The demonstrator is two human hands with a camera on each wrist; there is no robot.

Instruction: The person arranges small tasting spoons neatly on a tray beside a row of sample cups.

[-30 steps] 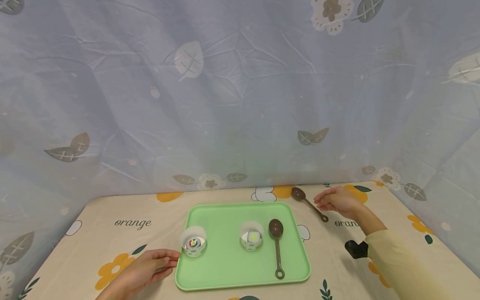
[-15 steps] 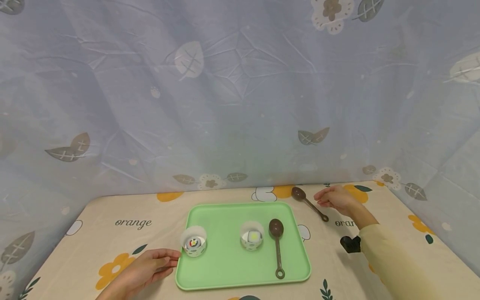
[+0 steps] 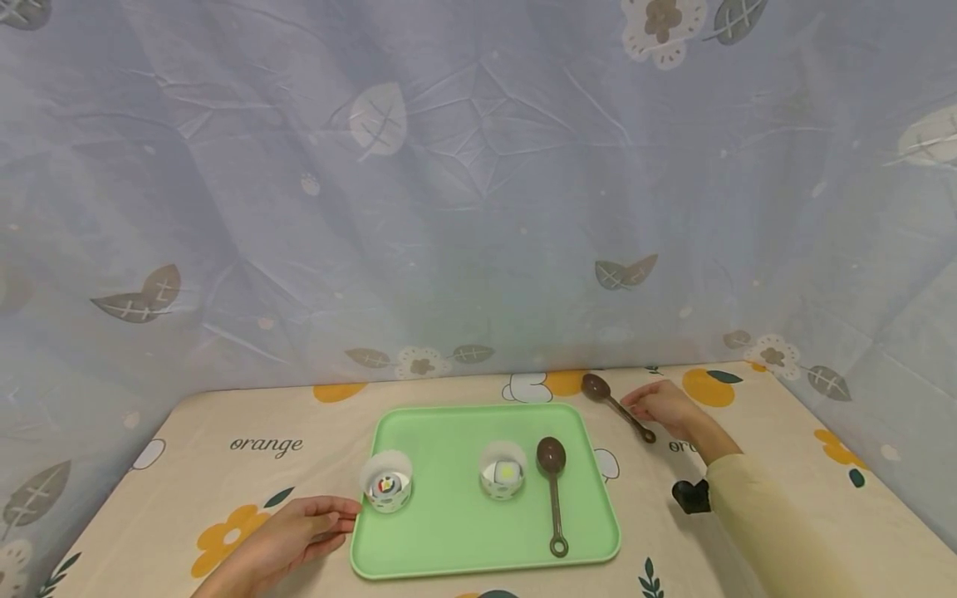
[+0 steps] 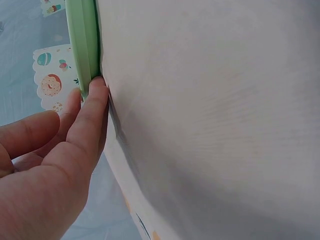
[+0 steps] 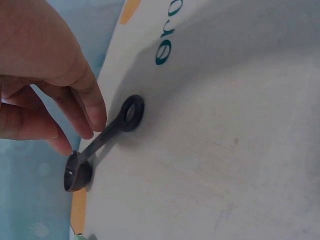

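A brown spoon (image 3: 628, 417) lies on the tablecloth, just off the back right corner of a light green tray (image 3: 449, 544). My right hand (image 3: 665, 409) is at its handle, fingers loosely bent and reaching down. In the right wrist view the fingertips hang right by the spoon (image 5: 102, 136), and whether they touch it I cannot tell. My left hand (image 3: 295, 531) has its fingers extended against the tray's left edge. The left wrist view has those fingertips touching the green rim (image 4: 86, 45), the thumb apart.
Two small patterned paper cups stand on the tray, one at the left (image 3: 387, 501) and one right of the middle (image 3: 503, 492), each with something inside. Beside the latter lies a second brown spoon (image 3: 552, 455). A grey-blue curtain (image 3: 478, 208) closes off the back.
My right hand has come down a little and shifted slightly left, closer to the spoon's handle; its forearm moved left too. My left hand, tray, cups and spoons keep their places.
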